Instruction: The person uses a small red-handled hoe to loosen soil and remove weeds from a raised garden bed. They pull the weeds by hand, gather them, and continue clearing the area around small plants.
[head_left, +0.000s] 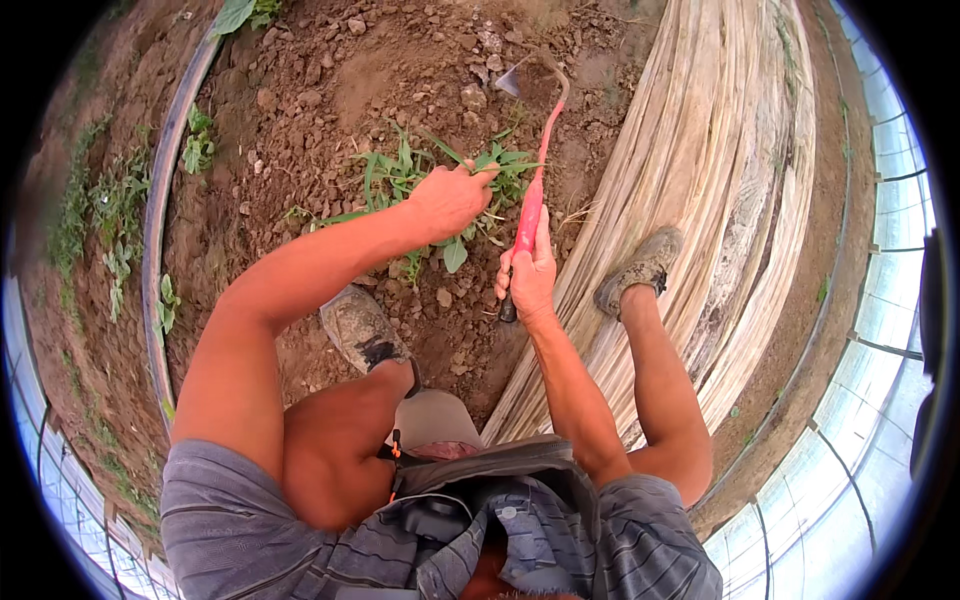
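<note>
My left hand (454, 196) is closed around a few green weed stems above a pile of pulled weeds (397, 176) on the loose brown soil. Long blades stick out past its fingers, and some leaves lie under the wrist. Just to the right, my right hand (532, 281) grips the red handle of a hand hoe (531, 214). The hoe's curved neck reaches away from me, and its small metal blade (508, 82) is over the clods at the far end. A dark butt end shows below the right hand's fingers.
Gathered pale plastic sheeting (675, 180) runs along the right, with my right shoe (641, 270) on it. My left shoe (364, 326) is on the soil. A drip hose (161, 187) curves along the left beside small plants (199, 142). Translucent greenhouse walls (847, 420) stand at the edges.
</note>
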